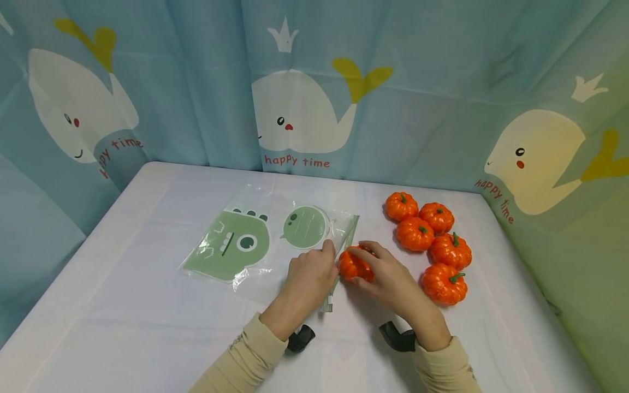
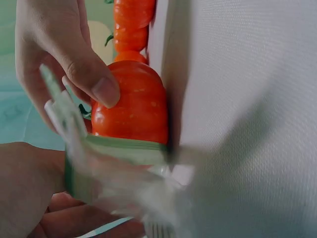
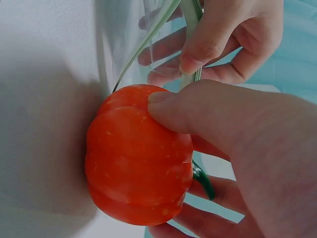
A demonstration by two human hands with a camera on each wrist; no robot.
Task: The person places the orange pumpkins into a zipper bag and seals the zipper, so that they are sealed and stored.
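Note:
A clear zip bag (image 1: 231, 248) with a green one-eyed monster print lies flat on the table, its green-edged opening toward the right. My left hand (image 1: 307, 278) pinches the green zip strip (image 3: 190, 29) at that opening between thumb and fingers, lifting one side from the other. In my right hand (image 1: 395, 281) is a small orange toy pumpkin (image 3: 138, 158) with a green stem, gripped with the thumb on one side and fingers on the other. The pumpkin is right at the bag's mouth, close over the tabletop; in the left wrist view the green edge overlaps its side.
Several more orange pumpkins (image 1: 415, 234) stand in a cluster on the right of the white table (image 1: 123, 305). Behind the table hangs a blue curtain (image 1: 206, 98) with whale prints. Black curved pieces (image 1: 398, 337) sit at both wrists.

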